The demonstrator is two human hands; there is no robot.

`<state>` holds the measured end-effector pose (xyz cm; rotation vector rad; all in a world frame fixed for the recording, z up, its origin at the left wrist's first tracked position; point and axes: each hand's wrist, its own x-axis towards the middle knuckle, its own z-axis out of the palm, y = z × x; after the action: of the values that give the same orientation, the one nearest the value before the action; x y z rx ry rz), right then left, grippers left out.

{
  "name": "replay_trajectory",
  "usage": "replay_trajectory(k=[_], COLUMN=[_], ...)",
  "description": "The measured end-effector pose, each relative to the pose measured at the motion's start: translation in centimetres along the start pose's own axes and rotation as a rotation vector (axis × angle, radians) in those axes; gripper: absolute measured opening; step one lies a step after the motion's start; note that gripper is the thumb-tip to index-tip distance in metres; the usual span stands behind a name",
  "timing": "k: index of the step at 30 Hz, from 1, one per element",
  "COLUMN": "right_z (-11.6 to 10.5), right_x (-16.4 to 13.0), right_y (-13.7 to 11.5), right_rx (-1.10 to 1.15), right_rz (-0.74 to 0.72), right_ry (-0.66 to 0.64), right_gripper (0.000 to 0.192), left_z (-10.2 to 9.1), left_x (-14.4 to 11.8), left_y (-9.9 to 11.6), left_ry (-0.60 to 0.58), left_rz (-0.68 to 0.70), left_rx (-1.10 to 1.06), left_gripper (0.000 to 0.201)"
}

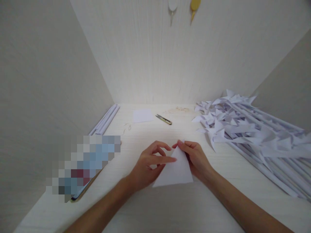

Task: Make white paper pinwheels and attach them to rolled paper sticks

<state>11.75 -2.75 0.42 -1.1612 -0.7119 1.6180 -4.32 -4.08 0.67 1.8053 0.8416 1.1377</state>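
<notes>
White paper folded into a triangle (175, 170) sits in the middle of the pale table (170, 210), right in front of the person. The left hand (149, 163) lies on the left side of the triangle, with its pointing finger stretched out flat across the paper and the other fingers curled loosely. The right hand (195, 158) pinches the top point of the triangle between thumb and fingers, so it grips the paper while the left hand only presses on it. It looks like the person is in the middle of a fold, pushing a crease flat near the tip. A good next move would need the edges to line up neatly and the finger to slide along the fold so it comes out sharp. To the right lies a big heap of folded paper pinwheels on long paper sticks (255, 132), well apart from the hands. Farther back on the table rest a small square of paper (143, 115) and little snips (164, 119), side by side but not touching. A few rolled paper tubes (105, 119) lie along the left wall. A blurred flat thing (82, 165) sits at the left edge of the table. Two hooks (183, 8), one white and one yellow, hang high on the back wall.
</notes>
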Motion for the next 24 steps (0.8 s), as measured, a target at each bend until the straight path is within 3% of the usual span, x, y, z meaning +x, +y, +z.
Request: replay_trajectory(k=[3, 9, 14, 18, 24], right_z=[0.2, 0.0, -0.5, -0.7, -0.3], right_x=[0.0, 0.4, 0.8, 0.9, 0.7], right_y=[0.2, 0.3, 0.7, 0.9, 0.8], right_rx=[-0.055, -0.035, -0.099, -0.218, -0.208], right_rz=[0.013, -0.16, -0.134, -0.215, -0.188], right_ry=[-0.022, 0.083, -0.059, -0.058, -0.158], right_gripper=[0.036, 0.031, 0.031, 0.019, 0.013], left_z=[0.2, 0.0, 0.3, 0.5, 0.7], left_x=[-0.5, -0.2, 0.4, 0.5, 0.6], left_y=[0.4, 0.6, 0.3, -0.7, -1.5], left_ry=[-0.071, -0.15, -0.011, 0.1, 0.159], left_rz=[0.034, -0.072, -0.262, -0.466, -0.325], left_rx=[-0.009, -0.018, -0.036, -0.108, -0.063], left_gripper=[0.022, 0.022, 0.016, 0.007, 0.01])
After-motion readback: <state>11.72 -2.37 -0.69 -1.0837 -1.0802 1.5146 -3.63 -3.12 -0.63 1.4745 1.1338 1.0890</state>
